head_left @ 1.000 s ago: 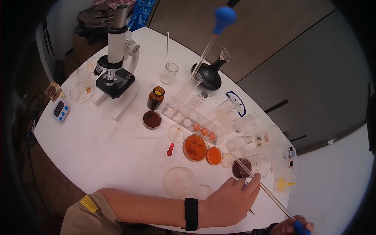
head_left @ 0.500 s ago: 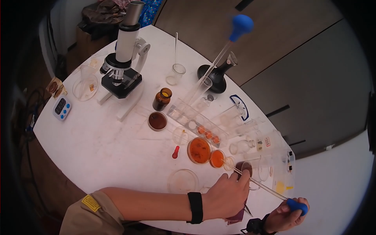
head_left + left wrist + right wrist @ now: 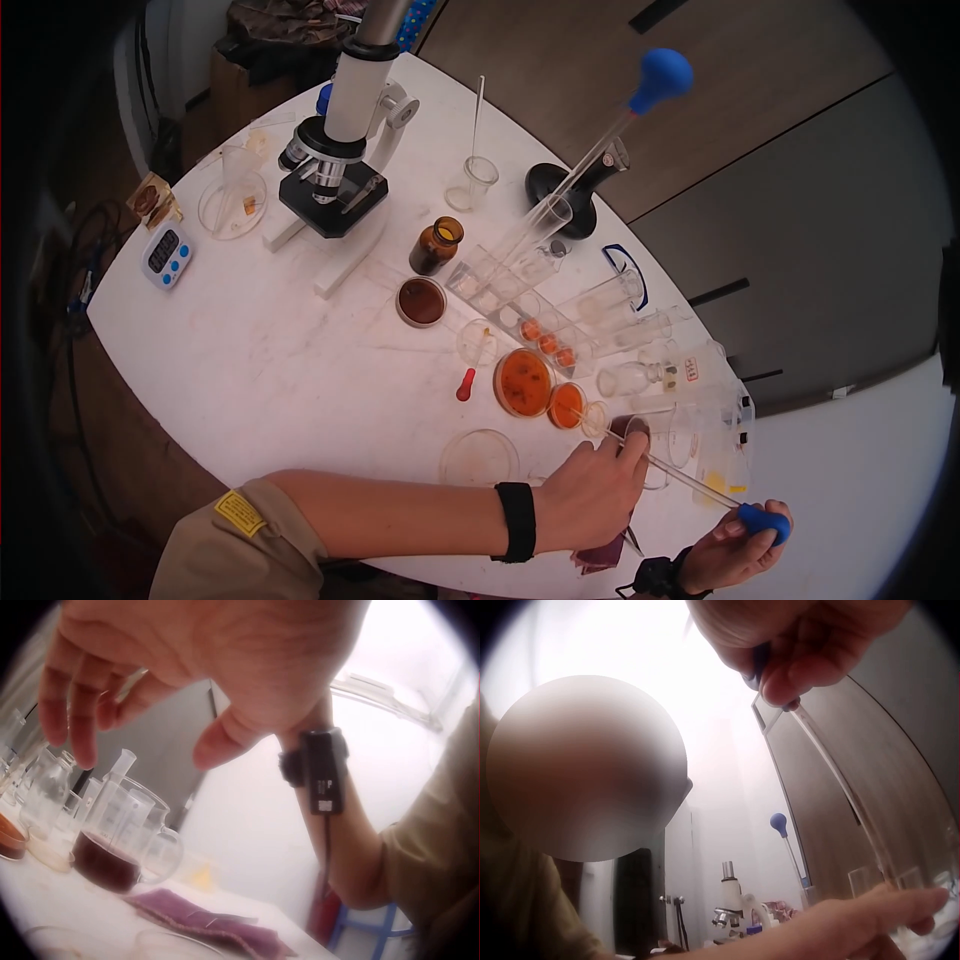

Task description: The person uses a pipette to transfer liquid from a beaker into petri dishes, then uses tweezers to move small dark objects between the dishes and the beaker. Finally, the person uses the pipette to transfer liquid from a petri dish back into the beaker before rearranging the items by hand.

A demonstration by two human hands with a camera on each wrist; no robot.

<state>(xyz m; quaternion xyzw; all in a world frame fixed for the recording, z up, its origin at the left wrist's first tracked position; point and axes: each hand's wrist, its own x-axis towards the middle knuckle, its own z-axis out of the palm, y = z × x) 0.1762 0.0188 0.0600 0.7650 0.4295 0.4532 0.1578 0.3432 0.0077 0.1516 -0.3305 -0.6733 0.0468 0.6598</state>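
In the head view, the right hand grips the blue bulb of a long glass dropper, which slants up-left. Its thin end reaches the small dish of orange liquid; whether it touches is unclear. The left hand lies along the tube, fingertips beside or against it. From the left wrist, the left hand shows loosely bent, parted fingers and a free thumb. From the right wrist, the right hand pinches the bulb, and the tube passes down behind the left hand.
A larger orange dish, tube rack, brown bottle and microscope stand beyond. A second blue-bulb dropper rises from a tall cylinder. A beaker of dark red liquid stands near purple cloth.
The right hand has come up into view with the bulb, and the dropper's thin end has shifted left to the small orange dish. The left hand has moved slightly left. The head view has shifted.
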